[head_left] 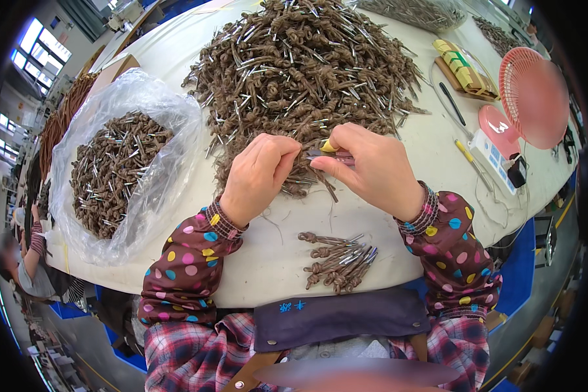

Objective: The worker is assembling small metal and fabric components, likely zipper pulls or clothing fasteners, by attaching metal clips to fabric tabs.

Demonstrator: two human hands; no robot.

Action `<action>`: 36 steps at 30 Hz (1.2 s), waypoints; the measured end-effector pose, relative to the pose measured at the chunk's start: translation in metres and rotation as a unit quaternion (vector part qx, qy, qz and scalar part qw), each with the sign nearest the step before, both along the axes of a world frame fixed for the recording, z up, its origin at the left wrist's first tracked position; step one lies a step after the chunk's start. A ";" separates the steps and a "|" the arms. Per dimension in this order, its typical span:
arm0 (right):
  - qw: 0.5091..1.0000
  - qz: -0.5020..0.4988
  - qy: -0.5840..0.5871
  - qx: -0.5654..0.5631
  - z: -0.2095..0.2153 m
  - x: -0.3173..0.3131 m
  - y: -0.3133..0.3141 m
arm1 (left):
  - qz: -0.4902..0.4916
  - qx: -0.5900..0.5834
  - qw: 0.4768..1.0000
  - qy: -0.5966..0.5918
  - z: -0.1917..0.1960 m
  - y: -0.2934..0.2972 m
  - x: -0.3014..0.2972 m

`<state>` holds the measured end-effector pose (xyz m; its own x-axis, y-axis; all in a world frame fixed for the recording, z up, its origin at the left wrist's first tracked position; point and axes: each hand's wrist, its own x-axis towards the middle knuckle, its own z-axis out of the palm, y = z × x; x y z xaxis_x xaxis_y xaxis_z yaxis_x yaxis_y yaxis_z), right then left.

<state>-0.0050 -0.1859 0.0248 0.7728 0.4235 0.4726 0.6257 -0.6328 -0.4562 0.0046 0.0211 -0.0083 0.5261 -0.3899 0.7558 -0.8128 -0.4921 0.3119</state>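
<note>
My left hand is closed in a pinch at the near edge of a large heap of brown knotted cords with silver tips. What its fingertips hold, if anything, is hidden. Just across from it, my right hand is wrapped round a small tool with a short metal blade, which looks like thread snips. Something yellow shows by its index finger. The blade points toward the left fingertips. Closer to me, a small bunch of the same knotted cords lies on the white table, tips toward the right.
A clear plastic bag of knotted cords sits open at the left. Along the right are a pink fan, a white power strip, a black pen and a yellow-handled tool. Another filled bag lies at the back.
</note>
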 end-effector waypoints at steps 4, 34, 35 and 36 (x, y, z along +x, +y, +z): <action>0.999 0.010 -0.021 -0.045 0.004 0.003 -0.001 | 0.000 0.008 1.000 -0.013 0.001 -0.002 0.000; 0.866 0.074 0.365 0.333 -0.027 0.005 -0.022 | 0.071 -0.021 0.993 0.087 0.015 0.012 0.001; 0.867 0.070 0.364 0.334 -0.027 0.005 -0.024 | 0.067 -0.021 0.994 0.087 0.017 0.019 0.004; 0.879 0.052 0.350 0.320 -0.028 0.005 -0.027 | 0.161 0.110 0.980 0.041 0.018 0.026 0.007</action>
<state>-0.0003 -0.2124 -0.0029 0.9421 0.3294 0.0630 0.0884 -0.0628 -0.9941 0.0112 0.0467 0.0096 0.7035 -0.3432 0.6224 -0.5815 -0.7814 0.2264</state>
